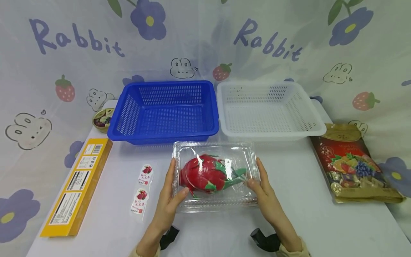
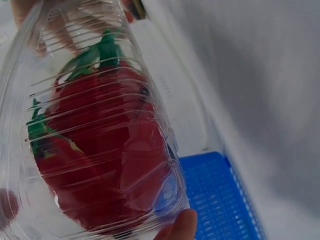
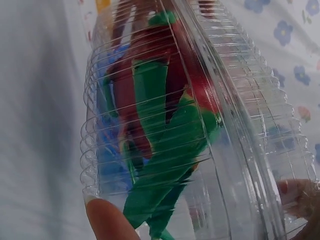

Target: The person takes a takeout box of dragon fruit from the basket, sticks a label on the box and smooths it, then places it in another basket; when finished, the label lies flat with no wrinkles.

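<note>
Head view shows us both hands clamped on a clear plastic box (image 1: 215, 205), the left hand (image 1: 167, 203) gripping its left side and the right hand (image 1: 265, 195) its right side, with a red and green dragon fruit (image 1: 207, 175) lying inside. We see it over the white table (image 1: 314, 221), nearer to us than the blue basket (image 1: 163, 138) and the white basket (image 1: 273, 134). To its left lie two fruit stickers (image 1: 140, 203) and a long yellow carton (image 1: 77, 185), while a red and gold bag (image 1: 354, 166) lies well apart on the right
</note>
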### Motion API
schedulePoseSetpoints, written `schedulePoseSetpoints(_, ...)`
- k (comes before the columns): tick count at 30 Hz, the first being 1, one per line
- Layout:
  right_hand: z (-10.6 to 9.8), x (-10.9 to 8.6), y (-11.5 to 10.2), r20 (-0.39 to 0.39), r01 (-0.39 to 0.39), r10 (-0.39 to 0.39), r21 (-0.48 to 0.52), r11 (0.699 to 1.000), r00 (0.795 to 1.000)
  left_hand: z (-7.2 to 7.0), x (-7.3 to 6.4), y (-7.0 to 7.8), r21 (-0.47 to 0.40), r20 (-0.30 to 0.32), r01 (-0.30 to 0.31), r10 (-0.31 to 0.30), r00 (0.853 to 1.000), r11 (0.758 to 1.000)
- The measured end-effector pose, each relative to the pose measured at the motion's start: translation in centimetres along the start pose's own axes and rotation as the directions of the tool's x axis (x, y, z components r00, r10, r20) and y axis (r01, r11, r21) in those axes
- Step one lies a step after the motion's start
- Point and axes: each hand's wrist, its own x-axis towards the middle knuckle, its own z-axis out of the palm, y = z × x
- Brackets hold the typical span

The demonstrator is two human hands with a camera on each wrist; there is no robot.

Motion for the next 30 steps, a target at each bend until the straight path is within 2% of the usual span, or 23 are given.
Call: schedulePoseSetpoints(30, 0.9, -0.2, 1.3, 0.0, -0.054, 0.054, 0.011, 0.998, 0.999, 0.1, -0.8, -1.1, -0.006, -0.003, 0.091, -0.091, 0.996, 0.996)
